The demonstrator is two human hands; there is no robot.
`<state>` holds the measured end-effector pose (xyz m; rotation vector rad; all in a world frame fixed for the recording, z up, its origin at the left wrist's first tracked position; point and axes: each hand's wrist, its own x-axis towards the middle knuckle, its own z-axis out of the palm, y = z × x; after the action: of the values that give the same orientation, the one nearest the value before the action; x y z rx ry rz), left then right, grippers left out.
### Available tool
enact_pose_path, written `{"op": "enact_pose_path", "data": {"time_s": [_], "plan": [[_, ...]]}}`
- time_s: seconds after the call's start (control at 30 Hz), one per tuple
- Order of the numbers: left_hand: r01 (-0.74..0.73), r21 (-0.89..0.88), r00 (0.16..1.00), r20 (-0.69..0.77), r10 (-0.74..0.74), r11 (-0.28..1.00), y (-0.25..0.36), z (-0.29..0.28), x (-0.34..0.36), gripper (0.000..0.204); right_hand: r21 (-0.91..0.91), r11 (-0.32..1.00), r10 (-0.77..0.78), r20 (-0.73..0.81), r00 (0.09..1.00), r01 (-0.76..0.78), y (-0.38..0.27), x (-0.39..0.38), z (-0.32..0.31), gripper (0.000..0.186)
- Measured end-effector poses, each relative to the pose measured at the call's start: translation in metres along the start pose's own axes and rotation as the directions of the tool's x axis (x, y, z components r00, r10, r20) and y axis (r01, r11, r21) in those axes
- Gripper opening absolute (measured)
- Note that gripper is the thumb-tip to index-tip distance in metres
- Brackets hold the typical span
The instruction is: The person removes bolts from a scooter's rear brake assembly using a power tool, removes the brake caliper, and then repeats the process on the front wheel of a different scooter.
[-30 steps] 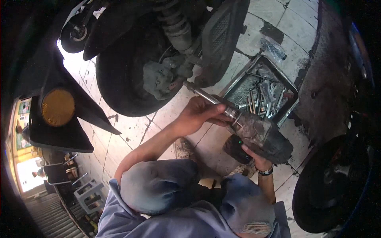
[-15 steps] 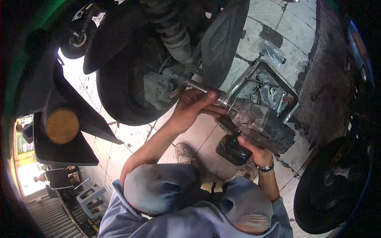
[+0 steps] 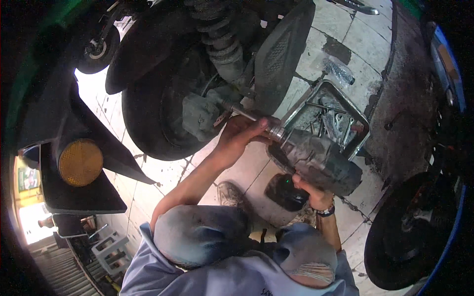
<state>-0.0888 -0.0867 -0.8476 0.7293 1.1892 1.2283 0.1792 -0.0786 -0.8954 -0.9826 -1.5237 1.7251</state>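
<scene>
My right hand (image 3: 316,193) is wrapped round the grip of a dirty grey cordless impact wrench (image 3: 323,163), whose black battery (image 3: 286,192) shows a small green light. A long socket extension (image 3: 249,115) runs from its nose up and left to the brake caliper (image 3: 200,116) at the wheel. Round the socket end near the tool's nose, my left hand (image 3: 242,133) is closed, with its thumb along the top. The far tip of the extension meets the caliper area; the fastener there is hidden. Behind the caliper stands the black tyre (image 3: 143,118).
A metal tray (image 3: 368,123) with several wrenches and loose tools lies right of the wheel. Beyond it is a clear plastic-wrapped item (image 3: 339,71). A shock absorber (image 3: 222,49) rises above the caliper. Black bodywork with an orange reflector (image 3: 80,163) juts in at left; another wheel (image 3: 414,232) stands at right.
The impact wrench has shifted slightly left and down with my right hand. My left hand keeps its hold near the nose. The view has moved a little.
</scene>
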Motion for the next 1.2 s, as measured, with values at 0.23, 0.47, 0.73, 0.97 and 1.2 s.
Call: {"op": "enact_pose_path", "data": {"time_s": [0.23, 0.47, 0.73, 0.97, 1.2], "plan": [[0.015, -0.008, 1.0, -0.009, -0.015, 1.0, 0.006, 0.009, -0.004, 0.048, -0.702, 0.348, -0.579, 0.36, 0.732, 0.621, 0.045, -0.001, -0.024, 0.034], [0.013, -0.036, 0.999, -0.03, -0.014, 0.999, 0.003, 0.0, -0.006, 0.042, -0.313, 0.908, -0.162, 0.351, 0.922, 0.278, 0.094, 0.001, -0.026, 0.051], [0.022, -0.037, 0.992, 0.127, -0.018, 0.999, -0.001, 0.006, -0.016, 0.033, 0.177, 0.958, -0.24, 0.077, 0.968, 0.224, 0.032, 0.034, -0.061, 0.044], [0.257, 0.454, 0.965, -0.173, -0.199, 0.853, -0.089, -0.026, 0.022, 0.067, 0.494, 0.834, 0.387, -0.205, 0.899, -0.246, 0.086, -0.096, -0.142, 0.046], [0.34, 0.866, 0.925, -0.237, -0.299, 0.366, -0.151, -0.102, 0.069, 0.076, 0.315, 0.948, 0.136, -0.519, 0.844, 0.041, 0.062, -0.14, -0.141, 0.034]]}}
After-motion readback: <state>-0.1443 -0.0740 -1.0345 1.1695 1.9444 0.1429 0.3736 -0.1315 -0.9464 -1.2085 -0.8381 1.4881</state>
